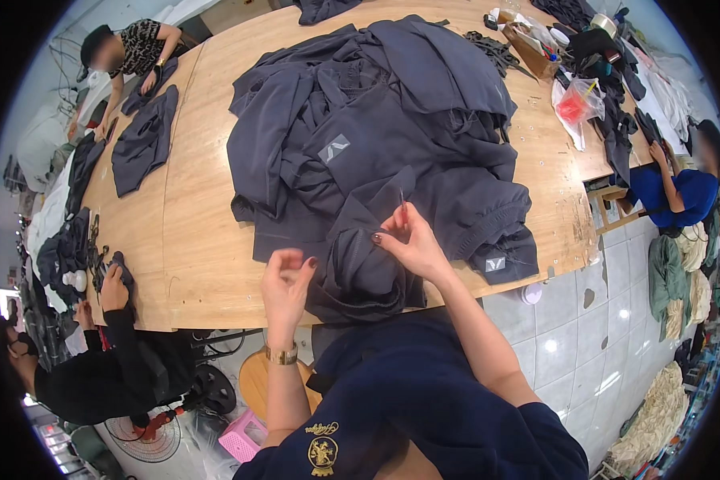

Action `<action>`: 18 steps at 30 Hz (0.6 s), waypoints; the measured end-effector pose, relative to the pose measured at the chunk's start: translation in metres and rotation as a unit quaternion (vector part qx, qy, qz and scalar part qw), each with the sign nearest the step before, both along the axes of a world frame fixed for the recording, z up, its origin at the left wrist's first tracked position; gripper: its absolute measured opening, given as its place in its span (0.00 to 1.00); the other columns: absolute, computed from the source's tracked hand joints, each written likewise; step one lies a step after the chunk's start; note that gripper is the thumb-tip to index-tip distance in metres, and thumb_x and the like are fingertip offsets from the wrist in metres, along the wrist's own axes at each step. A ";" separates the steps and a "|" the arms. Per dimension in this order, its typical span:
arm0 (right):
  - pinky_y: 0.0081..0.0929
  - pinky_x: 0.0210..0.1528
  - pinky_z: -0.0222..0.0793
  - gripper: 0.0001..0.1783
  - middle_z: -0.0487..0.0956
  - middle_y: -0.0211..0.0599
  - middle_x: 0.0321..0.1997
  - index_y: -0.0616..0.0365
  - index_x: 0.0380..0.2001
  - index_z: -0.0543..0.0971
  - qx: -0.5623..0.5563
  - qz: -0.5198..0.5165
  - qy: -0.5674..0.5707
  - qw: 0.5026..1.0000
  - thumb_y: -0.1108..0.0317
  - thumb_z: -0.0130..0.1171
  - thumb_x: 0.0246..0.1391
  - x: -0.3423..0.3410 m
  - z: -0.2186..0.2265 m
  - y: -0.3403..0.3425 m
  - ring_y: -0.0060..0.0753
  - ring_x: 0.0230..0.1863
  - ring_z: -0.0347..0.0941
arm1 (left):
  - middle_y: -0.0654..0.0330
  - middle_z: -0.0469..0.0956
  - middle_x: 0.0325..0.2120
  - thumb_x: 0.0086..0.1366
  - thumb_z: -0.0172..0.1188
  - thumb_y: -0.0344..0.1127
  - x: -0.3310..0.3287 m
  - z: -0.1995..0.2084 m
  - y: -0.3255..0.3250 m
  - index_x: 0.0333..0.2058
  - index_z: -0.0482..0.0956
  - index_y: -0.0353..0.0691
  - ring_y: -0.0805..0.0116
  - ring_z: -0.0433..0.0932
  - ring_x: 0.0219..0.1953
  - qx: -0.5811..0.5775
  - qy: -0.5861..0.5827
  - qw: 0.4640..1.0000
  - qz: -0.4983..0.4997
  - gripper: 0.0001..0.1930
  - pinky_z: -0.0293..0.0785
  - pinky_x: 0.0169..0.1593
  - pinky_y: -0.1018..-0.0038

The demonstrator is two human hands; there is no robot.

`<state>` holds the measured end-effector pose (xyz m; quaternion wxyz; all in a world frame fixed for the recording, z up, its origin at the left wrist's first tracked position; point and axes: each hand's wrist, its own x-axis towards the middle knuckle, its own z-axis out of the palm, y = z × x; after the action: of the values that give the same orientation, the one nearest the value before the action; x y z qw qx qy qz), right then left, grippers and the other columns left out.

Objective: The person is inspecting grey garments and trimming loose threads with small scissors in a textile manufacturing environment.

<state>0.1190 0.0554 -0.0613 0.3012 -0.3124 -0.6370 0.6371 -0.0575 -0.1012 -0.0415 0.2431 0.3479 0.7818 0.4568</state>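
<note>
My right hand [412,244] pinches a slim red-handled pointed tool [404,210], its thin tip upward; its exact kind is too small to tell. Beneath that hand, a bunched dark grey garment [360,268] lies at the table's near edge. My left hand [288,280] is raised at the left side of this cloth, fingers loosely curled and thumb apart, with nothing visible in it. Beyond both hands spreads a large heap of dark grey garments [296,104]. Some have elastic gathers, and a light grey patch [334,148] shows on one.
The wooden table [200,240] carries dark cut pieces [146,140] on the left. A drink bag [580,102] and cardboard box [534,48] stand at the right. Co-workers sit at left and right. A stool [276,388], pink basket [242,436] and fan [144,438] are below.
</note>
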 end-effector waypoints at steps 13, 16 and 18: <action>0.15 0.33 0.64 0.18 0.71 0.32 0.30 0.54 0.27 0.57 -0.029 -0.056 0.127 0.990 0.79 0.58 0.49 0.003 0.015 -0.005 0.15 0.29 0.64 | 0.55 0.65 0.35 0.54 0.64 0.29 0.022 -0.020 -0.004 0.46 0.63 0.32 0.73 0.75 0.27 -0.100 -0.122 0.987 -0.016 0.24 0.74 0.32 0.77; 0.13 0.34 0.63 0.17 0.71 0.31 0.31 0.54 0.28 0.58 0.001 -0.073 0.140 0.987 0.80 0.57 0.50 0.006 0.019 -0.002 0.15 0.31 0.65 | 0.54 0.68 0.38 0.54 0.61 0.26 0.012 -0.045 -0.008 0.47 0.64 0.31 0.71 0.77 0.32 -0.082 -0.123 0.988 -0.050 0.23 0.76 0.35 0.77; 0.13 0.34 0.63 0.17 0.71 0.31 0.31 0.54 0.28 0.58 0.005 -0.096 0.145 0.985 0.80 0.57 0.50 0.009 0.022 -0.002 0.15 0.31 0.65 | 0.53 0.73 0.37 0.56 0.59 0.26 0.005 -0.053 -0.011 0.46 0.66 0.31 0.69 0.79 0.35 -0.055 -0.103 0.991 -0.066 0.19 0.76 0.35 0.77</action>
<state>0.1276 0.0538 -0.0388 0.4517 -0.2747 -0.5566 0.6409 -0.0527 -0.1121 -0.0946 0.3712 0.3359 0.7519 0.4291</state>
